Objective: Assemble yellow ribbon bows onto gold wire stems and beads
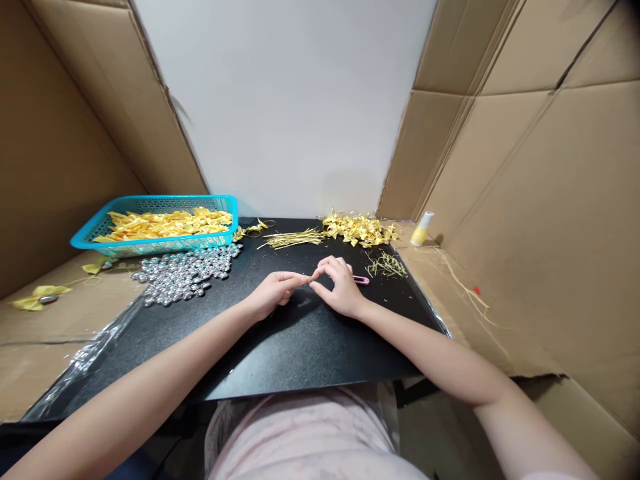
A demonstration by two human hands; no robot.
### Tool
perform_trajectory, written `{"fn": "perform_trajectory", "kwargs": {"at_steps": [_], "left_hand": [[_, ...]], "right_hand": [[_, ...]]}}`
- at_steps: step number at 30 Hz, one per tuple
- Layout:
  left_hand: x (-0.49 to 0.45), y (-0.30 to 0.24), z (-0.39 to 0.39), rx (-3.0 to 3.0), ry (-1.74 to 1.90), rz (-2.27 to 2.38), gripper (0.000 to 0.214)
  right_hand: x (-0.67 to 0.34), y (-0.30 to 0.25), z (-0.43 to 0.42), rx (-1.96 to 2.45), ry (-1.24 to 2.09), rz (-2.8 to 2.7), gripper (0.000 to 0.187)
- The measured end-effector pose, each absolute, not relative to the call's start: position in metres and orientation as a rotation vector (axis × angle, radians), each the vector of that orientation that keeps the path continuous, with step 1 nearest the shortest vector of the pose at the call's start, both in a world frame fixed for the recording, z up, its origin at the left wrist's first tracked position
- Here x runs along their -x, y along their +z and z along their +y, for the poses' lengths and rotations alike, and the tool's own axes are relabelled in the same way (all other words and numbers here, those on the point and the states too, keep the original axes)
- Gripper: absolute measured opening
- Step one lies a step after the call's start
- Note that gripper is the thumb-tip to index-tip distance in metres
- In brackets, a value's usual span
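Over the middle of the black tabletop (300,363), my left hand (270,293) and my right hand (338,285) meet at the fingertips. Both are closed in a pinch around something small and thin, mostly covered by the fingers; its kind cannot be made out. A pink tool (361,281) lies just right of my right hand, partly hidden behind it. Beyond the hands is a bundle of straight gold cord pieces (295,238). Silver oval beads (183,273) are spread in a heap to the left of my left hand.
A turquoise basket (154,198) of yellow ribbon bows stands at back left. At back right sit a pile of yellow bows with cords (361,230), short gold cord scraps (387,264) and a thread cone (423,229). Cardboard walls (540,200) enclose both sides.
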State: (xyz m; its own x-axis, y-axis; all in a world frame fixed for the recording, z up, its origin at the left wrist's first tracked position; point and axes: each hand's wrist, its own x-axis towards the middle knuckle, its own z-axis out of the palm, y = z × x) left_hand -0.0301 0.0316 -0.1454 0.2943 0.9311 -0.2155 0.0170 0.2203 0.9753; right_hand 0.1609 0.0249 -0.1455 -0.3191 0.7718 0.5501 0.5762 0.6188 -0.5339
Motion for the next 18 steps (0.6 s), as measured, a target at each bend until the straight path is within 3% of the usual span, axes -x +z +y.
{"fn": "perform_trajectory", "kwargs": {"at_steps": [10, 14, 18], "left_hand": [[0.03, -0.143, 0.031, -1.107, 0.847, 1.05, 0.043], [0.03, -0.143, 0.031, -1.133, 0.841, 1.101, 0.041], [0.031, -0.139, 0.028, -1.212, 0.804, 1.094, 0.037]], "right_hand": [[-0.167, -0.154, 0.043, 0.9, 0.973, -1.9, 0.012], [-0.164, -0.154, 0.039, 0.863, 0.986, -1.917, 0.016], [-0.168, -0.148, 0.038, 0.834, 0.787, -1.997, 0.013]]}}
